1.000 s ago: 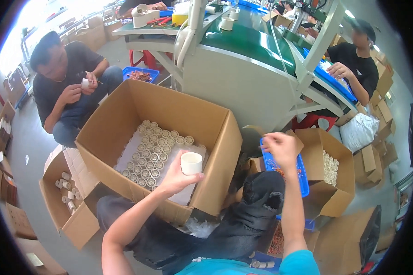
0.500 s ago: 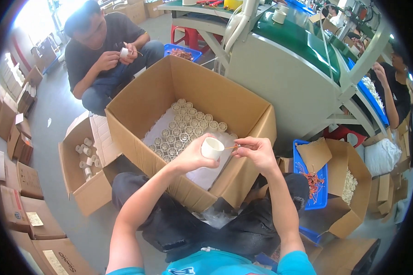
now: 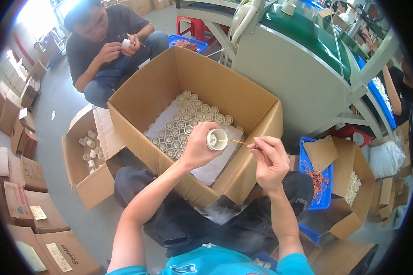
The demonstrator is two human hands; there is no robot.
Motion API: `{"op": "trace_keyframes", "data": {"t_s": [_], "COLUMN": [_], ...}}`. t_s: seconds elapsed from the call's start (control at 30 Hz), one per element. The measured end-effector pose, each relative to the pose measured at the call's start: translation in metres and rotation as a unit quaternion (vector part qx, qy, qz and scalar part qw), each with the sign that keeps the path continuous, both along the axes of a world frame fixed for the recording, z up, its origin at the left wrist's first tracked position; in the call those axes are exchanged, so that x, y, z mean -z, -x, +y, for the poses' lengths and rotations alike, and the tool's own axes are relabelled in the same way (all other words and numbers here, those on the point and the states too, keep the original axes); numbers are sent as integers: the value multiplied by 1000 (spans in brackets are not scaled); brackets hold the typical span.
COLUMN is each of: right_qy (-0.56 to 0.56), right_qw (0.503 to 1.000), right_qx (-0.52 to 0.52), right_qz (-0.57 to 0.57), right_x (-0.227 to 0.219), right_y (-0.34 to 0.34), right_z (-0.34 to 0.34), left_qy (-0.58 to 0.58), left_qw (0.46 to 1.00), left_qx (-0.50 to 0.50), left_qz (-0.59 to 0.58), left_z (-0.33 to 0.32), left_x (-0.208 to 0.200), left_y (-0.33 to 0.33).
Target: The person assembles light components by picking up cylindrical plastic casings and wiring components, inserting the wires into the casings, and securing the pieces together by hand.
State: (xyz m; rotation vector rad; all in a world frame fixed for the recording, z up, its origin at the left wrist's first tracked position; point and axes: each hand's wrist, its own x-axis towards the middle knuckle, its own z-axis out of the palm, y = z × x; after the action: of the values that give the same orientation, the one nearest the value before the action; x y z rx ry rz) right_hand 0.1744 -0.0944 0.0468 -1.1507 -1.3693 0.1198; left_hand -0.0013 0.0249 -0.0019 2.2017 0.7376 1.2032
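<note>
My left hand (image 3: 199,145) is wrapped round a white plastic cup-shaped housing (image 3: 217,140), its open end turned to the right. An orange wire (image 3: 237,141) runs out of that opening to my right hand (image 3: 270,160), whose thumb and fingers pinch its outer end. A small dark piece at the fingertips is too small to make out. Both hands are over the near right part of a large cardboard box (image 3: 140,82). Inside it, several rows of similar white round housings (image 3: 188,114) stand on a white sheet (image 3: 218,158).
A smaller carton (image 3: 75,165) with loose white housings stands left. On the right are a blue tray (image 3: 326,197) of orange wires and a carton (image 3: 337,220) of small white parts. A co-worker (image 3: 110,50) sits far left; a machine with a green belt (image 3: 303,39) stands far right.
My right hand has moved right, away from the housing, and more of the orange wire shows between them. The housing's opening has turned further into view.
</note>
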Motion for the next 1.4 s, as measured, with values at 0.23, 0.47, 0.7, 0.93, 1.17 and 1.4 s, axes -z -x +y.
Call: {"op": "trace_keyframes", "data": {"t_s": [0.23, 0.47, 0.7, 0.93, 1.17, 1.4], "right_qy": [2, 15, 70, 199, 228, 259], "right_qw": [999, 997, 992, 979, 973, 965], "right_qx": [5, 2, -23, -39, -30, -28], "right_qz": [-51, -82, -101, -35, -17, 31], "right_x": [9, 9, 9, 17, 14, 15], "right_y": [5, 7, 12, 20, 22, 23], "right_z": [1, 2, 5, 12, 13, 11], "left_qy": [13, 51, -74, -73, -22, 19], "left_qw": [998, 995, 994, 993, 995, 993], "left_qx": [56, 86, 76, 82, 94, 105], "left_qz": [11, -11, 22, 40, 37, 55], "left_z": [-3, -6, -4, -13, -18, -20], "left_x": [-1, 1, -2, 0, 0, 1], "left_y": [-5, -7, -5, -17, -15, -16]}}
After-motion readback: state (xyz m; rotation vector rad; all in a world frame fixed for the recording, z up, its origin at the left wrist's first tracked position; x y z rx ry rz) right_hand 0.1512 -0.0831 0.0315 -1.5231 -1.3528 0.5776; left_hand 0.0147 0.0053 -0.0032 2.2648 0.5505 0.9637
